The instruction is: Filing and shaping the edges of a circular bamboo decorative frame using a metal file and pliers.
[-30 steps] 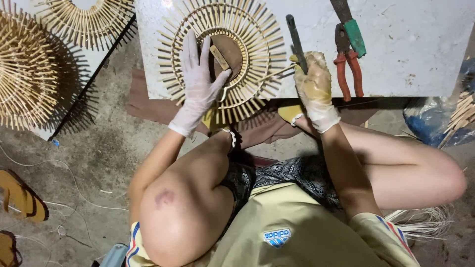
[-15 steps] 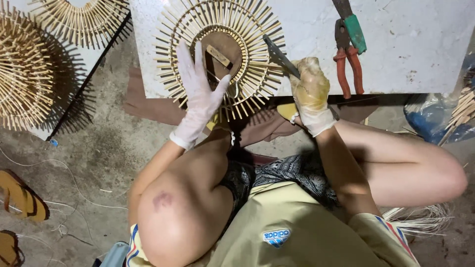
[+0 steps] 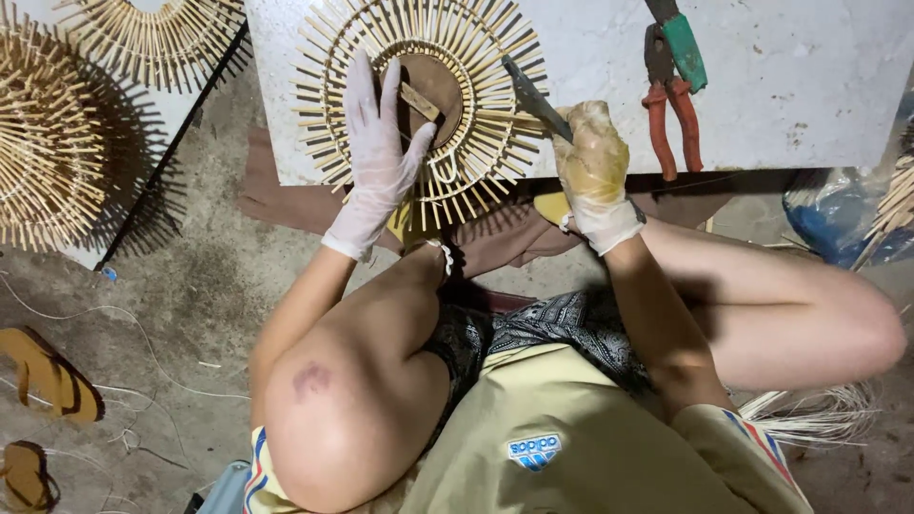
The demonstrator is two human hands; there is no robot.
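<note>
A round sunburst frame of bamboo sticks (image 3: 495, 57) lies on a white board (image 3: 781, 105), with a brown disc and a small wooden block at its middle. My left hand (image 3: 376, 152), in a thin white glove, presses flat on the frame's left side with fingers spread. My right hand (image 3: 592, 167), in a yellowish glove, grips a dark-bladed knife (image 3: 535, 97). Its blade points up-left onto the frame's right rim.
Red-handled pliers (image 3: 662, 100) and a green-handled tool (image 3: 684, 48) lie on the board at the right. More stick frames (image 3: 43, 143) sit at the left. Sandals (image 3: 52, 376) rest on the concrete floor. Loose thin strips (image 3: 819, 414) lie at lower right.
My right hand tilted the knife from upright down onto the frame's right rim. The left hand stayed pressed on the frame. The view shifted slightly.
</note>
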